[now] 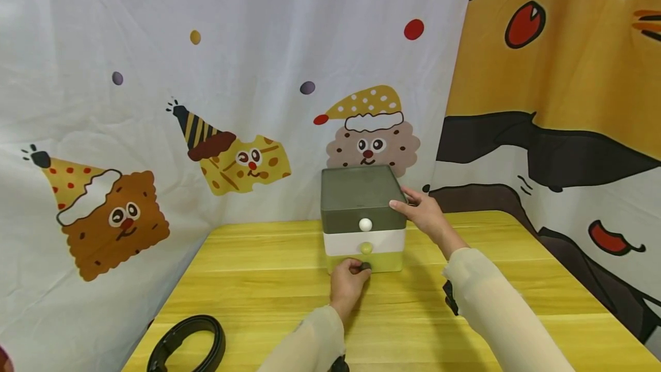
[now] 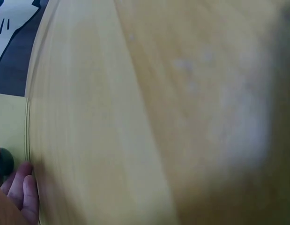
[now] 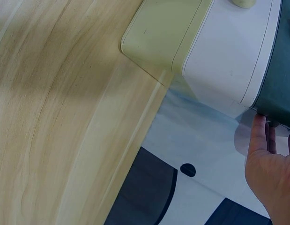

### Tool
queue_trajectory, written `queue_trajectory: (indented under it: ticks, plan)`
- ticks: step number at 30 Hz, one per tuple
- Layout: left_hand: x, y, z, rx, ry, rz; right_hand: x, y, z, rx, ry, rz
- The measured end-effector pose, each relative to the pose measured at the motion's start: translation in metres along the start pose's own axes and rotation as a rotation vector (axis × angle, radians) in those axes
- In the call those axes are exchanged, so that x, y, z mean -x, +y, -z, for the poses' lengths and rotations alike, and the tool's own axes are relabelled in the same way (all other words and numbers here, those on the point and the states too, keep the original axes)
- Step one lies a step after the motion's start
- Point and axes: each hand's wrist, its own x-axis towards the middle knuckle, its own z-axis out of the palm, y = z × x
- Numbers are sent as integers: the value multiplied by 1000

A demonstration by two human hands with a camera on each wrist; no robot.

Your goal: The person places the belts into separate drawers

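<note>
A small three-tier drawer box [image 1: 361, 191] stands toward the back of the table, dark green on top, white in the middle and yellow-green below. My left hand [image 1: 347, 289] pinches the dark green knob [image 2: 4, 162] on the front of the bottom drawer [image 1: 388, 263]. That drawer looks flush with the tiers above it in the head view. At the top tier's right side, my right hand [image 1: 427, 214] rests with fairly straight fingers, the thumb near the front corner. Above the pinched knob sit a yellow-green knob [image 1: 366, 247] and a white knob [image 1: 365, 224].
A black looped strap [image 1: 217, 340] lies at the table's front left. Behind the wooden table [image 1: 258, 268] hangs a white curtain [image 1: 258, 33] with cartoon prints. An orange-and-white printed cloth [image 1: 578, 73] hangs along the right side.
</note>
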Motion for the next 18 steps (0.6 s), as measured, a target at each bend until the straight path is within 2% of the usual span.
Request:
queue_trajectory:
  ticks: [7, 18]
  plan:
    - [1, 0, -4, -62, 40, 32, 0, 0, 0, -3, -2, 1]
    - [2, -1, -7, -79, 64, 43, 1, 0, 0, 4, 5, 0]
